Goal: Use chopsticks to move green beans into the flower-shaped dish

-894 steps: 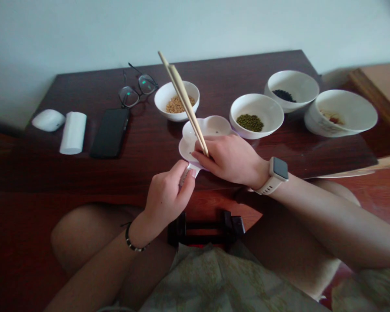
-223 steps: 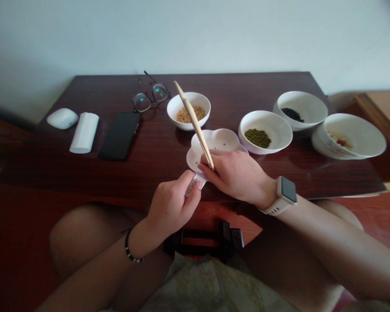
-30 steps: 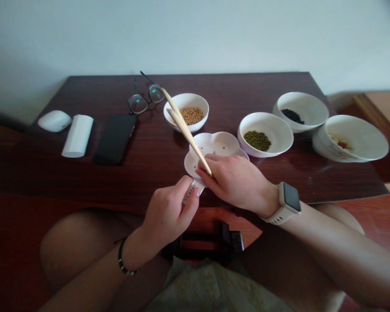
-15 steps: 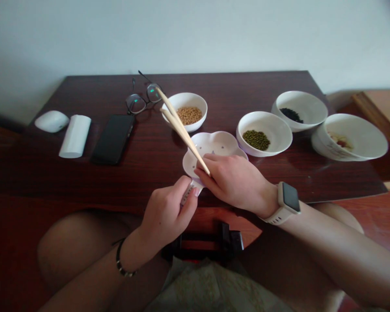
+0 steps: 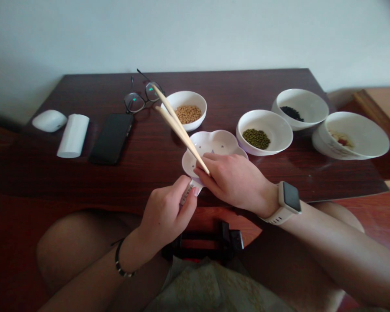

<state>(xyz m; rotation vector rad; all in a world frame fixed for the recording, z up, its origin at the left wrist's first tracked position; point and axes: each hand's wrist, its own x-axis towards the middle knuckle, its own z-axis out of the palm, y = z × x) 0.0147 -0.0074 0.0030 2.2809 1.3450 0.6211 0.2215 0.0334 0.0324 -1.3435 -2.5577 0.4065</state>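
Observation:
My left hand (image 5: pixel 168 210) is closed on the short handle of a white scalloped dish (image 5: pixel 225 141), which has small printed marks inside. In my right hand (image 5: pixel 237 180) is a pair of light wooden chopsticks (image 5: pixel 185 136), pointing up and to the left, their far ends slightly apart. That hand covers the lower right part of the dish. Behind the dish stands a white bowl of tan soybeans (image 5: pixel 188 114), partly crossed by the chopsticks. To the right, another white bowl holds green mung beans (image 5: pixel 256 138).
Further right are a bowl of dark bits (image 5: pixel 291 113) and a larger bowl (image 5: pixel 367 138) with pale and reddish pieces. Eyeglasses (image 5: pixel 134 103), a black phone (image 5: pixel 112 138), a white cylinder (image 5: pixel 73 136) and a white rounded object (image 5: pixel 49 120) lie on the left of the dark table (image 5: pixel 234 84).
The chopsticks' far ends have spread a little wider apart. Both hands keep their hold and position; the view has shifted very slightly.

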